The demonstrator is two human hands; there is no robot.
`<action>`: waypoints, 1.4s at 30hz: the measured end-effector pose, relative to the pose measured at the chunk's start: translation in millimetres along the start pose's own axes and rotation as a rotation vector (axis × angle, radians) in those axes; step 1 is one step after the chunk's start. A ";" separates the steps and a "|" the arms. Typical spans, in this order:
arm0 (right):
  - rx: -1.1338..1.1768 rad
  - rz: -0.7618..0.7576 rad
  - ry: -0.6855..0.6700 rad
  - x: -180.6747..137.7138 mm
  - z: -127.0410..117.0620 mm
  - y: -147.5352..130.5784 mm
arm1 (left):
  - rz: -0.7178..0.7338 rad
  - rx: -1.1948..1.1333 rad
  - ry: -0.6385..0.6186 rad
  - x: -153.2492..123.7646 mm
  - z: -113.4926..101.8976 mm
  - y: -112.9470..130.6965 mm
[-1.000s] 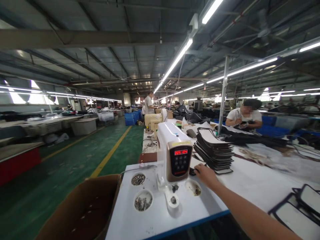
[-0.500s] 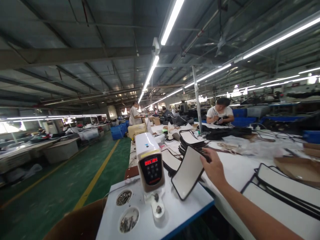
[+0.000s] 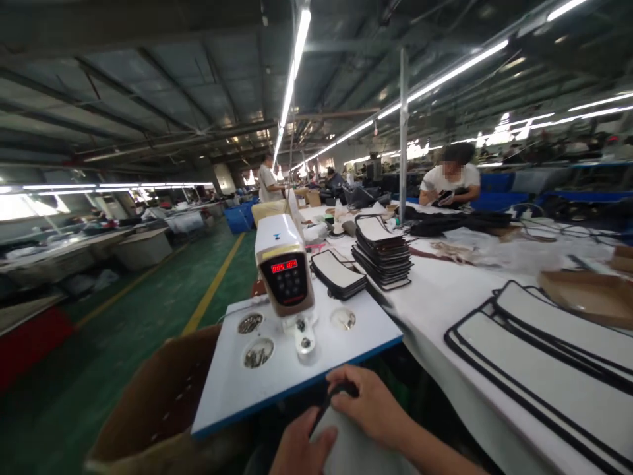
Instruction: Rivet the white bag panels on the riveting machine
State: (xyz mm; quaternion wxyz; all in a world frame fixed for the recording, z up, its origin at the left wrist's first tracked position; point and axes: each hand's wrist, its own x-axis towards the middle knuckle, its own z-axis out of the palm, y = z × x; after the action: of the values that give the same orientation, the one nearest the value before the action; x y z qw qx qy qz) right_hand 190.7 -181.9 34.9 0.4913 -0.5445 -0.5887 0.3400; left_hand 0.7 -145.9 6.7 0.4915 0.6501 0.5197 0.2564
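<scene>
At the bottom of the head view, both hands hold a white panel with black edging (image 3: 359, 452). My right hand (image 3: 373, 409) pinches its top edge, thumb on the white face. My left hand (image 3: 299, 442) grips the left edge, its lower part cut off by the frame. Just beyond them, a white machine with a red digital display (image 3: 284, 264) stands on a white tabletop with a blue edge (image 3: 316, 373). Its small front arm (image 3: 305, 340) points toward my hands. Round recesses with small metal parts (image 3: 258, 353) are set into that tabletop.
Behind the machine are a low stack of edged panels (image 3: 339, 274) and a taller stack (image 3: 380, 254). Larger edged panels (image 3: 539, 369) lie on the right table. A cardboard box (image 3: 148, 402) stands at the lower left. A co-worker (image 3: 450, 181) sits across the table.
My right hand has brought the panel from beside the stacks down toward me. My left hand has come into view and holds it too. The camera view has tilted down.
</scene>
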 end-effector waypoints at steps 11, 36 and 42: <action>-0.513 0.053 -0.072 29.2 20.8 61.2 | -0.154 -0.106 -0.078 7.7 -5.0 -12.6; -0.883 0.033 -0.099 165.0 30.9 72.8 | 0.105 0.237 0.194 159.1 -39.3 -9.8; -0.765 0.041 -0.129 164.8 30.8 70.2 | 0.093 0.197 0.174 157.2 -42.8 -2.3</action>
State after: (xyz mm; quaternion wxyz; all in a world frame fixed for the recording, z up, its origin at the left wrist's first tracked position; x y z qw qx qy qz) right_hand 195.5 -4.7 -5.2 0.2078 -0.6775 -0.6917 0.1392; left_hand 15.3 15.9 -6.8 0.3660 0.6938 0.5525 0.2821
